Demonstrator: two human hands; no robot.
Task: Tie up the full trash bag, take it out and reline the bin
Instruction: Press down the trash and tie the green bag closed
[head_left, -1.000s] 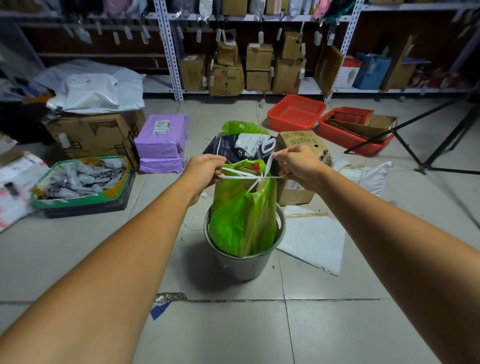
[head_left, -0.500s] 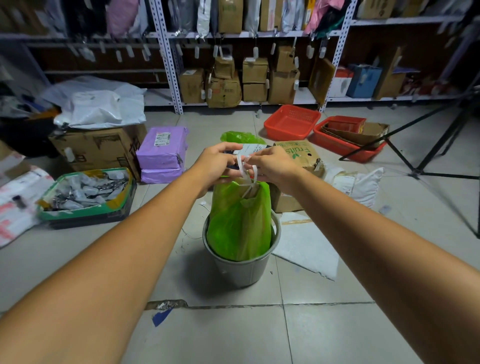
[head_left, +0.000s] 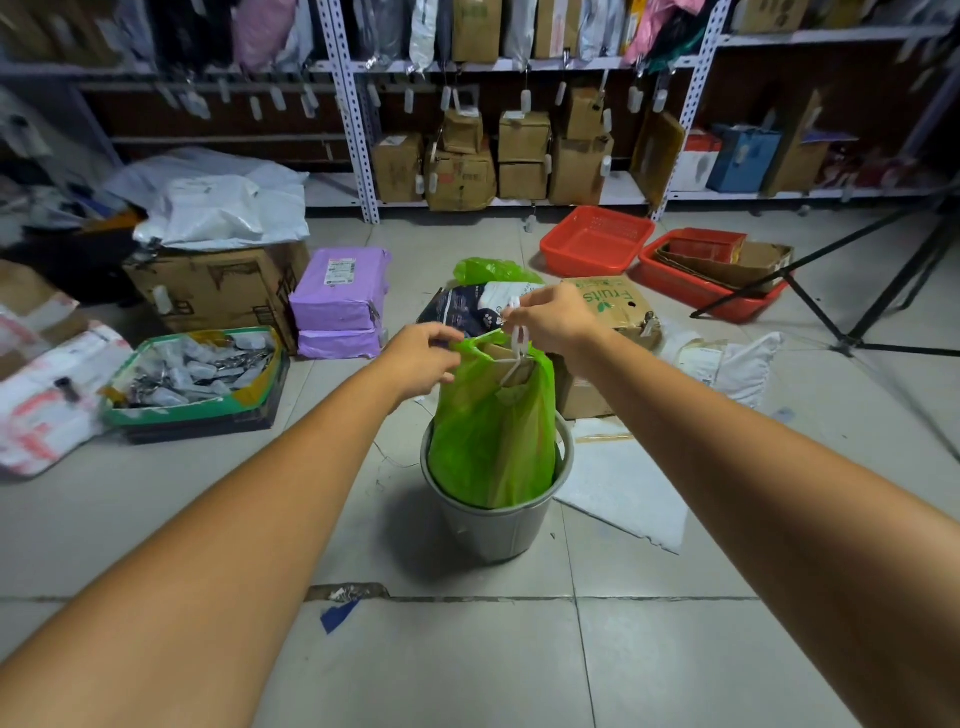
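Standing over the grey bin (head_left: 493, 525) on the tiled floor (head_left: 467, 660), I am looking down my two bare forearms at it. The bin is a smooth, round plastic pail, and the green trash bag (head_left: 491, 441) is sitting upright inside it, its bulging body rising well above the rim. The film is thin, glossy and crinkled, and something brown and flat, cardboard I think, is showing through near the neck.

The bag's long axis is running straight up from the bin toward my hands, so the gathered top is lying directly below and between them. My left hand (head_left: 423, 364) is touching the neck on its left side, fingers (head_left: 441, 332) pinching the green film there. My right hand (head_left: 553, 319) is sitting slightly higher and farther out, its fingers closed on the white drawstring (head_left: 517, 343), which is hanging as a thin loop down to the bag's mouth. Both hands are about equally near the knot; the right one is holding the cord that I judge matters for cinching, and the pull looks likely to go upward and apart.

Just behind the bin a dark printed pouch (head_left: 467, 312) and a loose green bag (head_left: 491, 270) are lying on the floor, beside a cardboard fruit box (head_left: 615, 306). Farther back, red baskets (head_left: 597, 241) and metal shelving (head_left: 519, 197) with cartons are lining the wall.
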